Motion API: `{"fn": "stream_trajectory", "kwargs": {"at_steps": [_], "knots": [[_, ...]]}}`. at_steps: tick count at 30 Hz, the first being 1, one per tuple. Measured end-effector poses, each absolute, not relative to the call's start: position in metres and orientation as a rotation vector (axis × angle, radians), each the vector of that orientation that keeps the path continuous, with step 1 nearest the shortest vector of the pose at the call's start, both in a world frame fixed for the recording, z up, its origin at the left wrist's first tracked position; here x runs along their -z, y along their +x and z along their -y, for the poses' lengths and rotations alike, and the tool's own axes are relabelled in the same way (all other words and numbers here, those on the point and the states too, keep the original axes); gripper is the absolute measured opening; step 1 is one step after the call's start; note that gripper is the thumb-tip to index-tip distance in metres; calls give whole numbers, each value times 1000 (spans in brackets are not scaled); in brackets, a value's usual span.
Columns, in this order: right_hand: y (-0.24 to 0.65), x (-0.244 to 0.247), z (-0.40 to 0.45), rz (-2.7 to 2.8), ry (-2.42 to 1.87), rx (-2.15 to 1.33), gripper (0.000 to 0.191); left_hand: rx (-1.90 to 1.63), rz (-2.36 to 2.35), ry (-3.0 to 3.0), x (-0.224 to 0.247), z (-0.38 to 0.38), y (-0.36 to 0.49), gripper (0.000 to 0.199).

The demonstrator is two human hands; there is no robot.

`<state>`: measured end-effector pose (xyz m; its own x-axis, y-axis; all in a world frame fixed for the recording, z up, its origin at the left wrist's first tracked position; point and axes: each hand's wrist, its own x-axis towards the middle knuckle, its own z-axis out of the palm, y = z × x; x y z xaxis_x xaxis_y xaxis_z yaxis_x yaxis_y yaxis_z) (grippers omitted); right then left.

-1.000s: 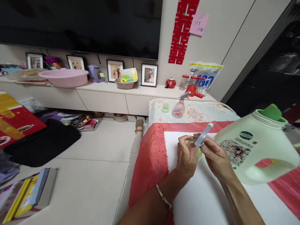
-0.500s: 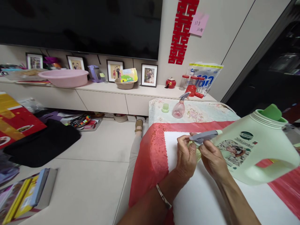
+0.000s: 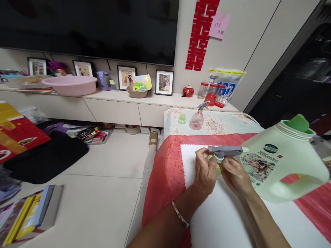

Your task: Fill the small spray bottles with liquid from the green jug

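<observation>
Over the white mat (image 3: 214,220), a spray bottle (image 3: 218,167) with pale yellow contents stands between my hands, its grey spray head (image 3: 226,150) on top with the nozzle pointing right. My left hand (image 3: 205,170) is closed around the bottle's left side, just under the back of the head. Fingers of my right hand (image 3: 235,174) pinch near the collar and trigger on the right; the trigger is mostly hidden behind them. Close by on the right is a big pale green jug (image 3: 281,165), uncapped, with a green piece (image 3: 300,123) in its mouth.
A pink spray bottle (image 3: 197,119) and a green cap (image 3: 182,118) stand at the back of the table. Beyond are red-lidded jars (image 3: 202,91) and a red pot (image 3: 188,91) on a low cabinet (image 3: 113,109). The red cloth (image 3: 165,172) hangs over the table's left edge.
The grey spray head has turned on the bottle, its nozzle now lower in view and slightly further right. Both hands have stayed at the bottle.
</observation>
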<state>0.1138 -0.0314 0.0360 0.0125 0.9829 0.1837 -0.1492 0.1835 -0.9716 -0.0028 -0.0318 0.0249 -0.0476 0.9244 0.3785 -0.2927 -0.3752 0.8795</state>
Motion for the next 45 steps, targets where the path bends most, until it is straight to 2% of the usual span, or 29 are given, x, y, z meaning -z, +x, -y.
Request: {"fn": "stream_trajectory", "kwargs": {"at_steps": [3,8,12,18,31,36,41,45], "knots": [[114,-35,30,1200,-962,-1156,39,-1625,-764,1266,-26,32,-4,31],[110,-29,31,1214,-956,-1099,47,-1625,-729,1257,-26,35,-7,34],[116,-27,29,1274,-971,-1098,37,-1623,-703,1234,-26,35,-7,41],[127,-31,24,1360,-1014,-1103,34,-1638,-645,1219,-26,30,-3,47],[131,-38,23,1471,-1037,-1064,42,-1659,-645,1245,-25,28,-2,46],[116,-47,27,1468,-1037,-981,37,-1641,-671,1208,-20,26,1,52],[102,-59,36,1463,-1065,-844,27,-1572,-624,1134,-13,25,-4,47],[101,-71,51,1456,-1113,-708,24,-1720,-840,1075,-6,16,-15,42]]}}
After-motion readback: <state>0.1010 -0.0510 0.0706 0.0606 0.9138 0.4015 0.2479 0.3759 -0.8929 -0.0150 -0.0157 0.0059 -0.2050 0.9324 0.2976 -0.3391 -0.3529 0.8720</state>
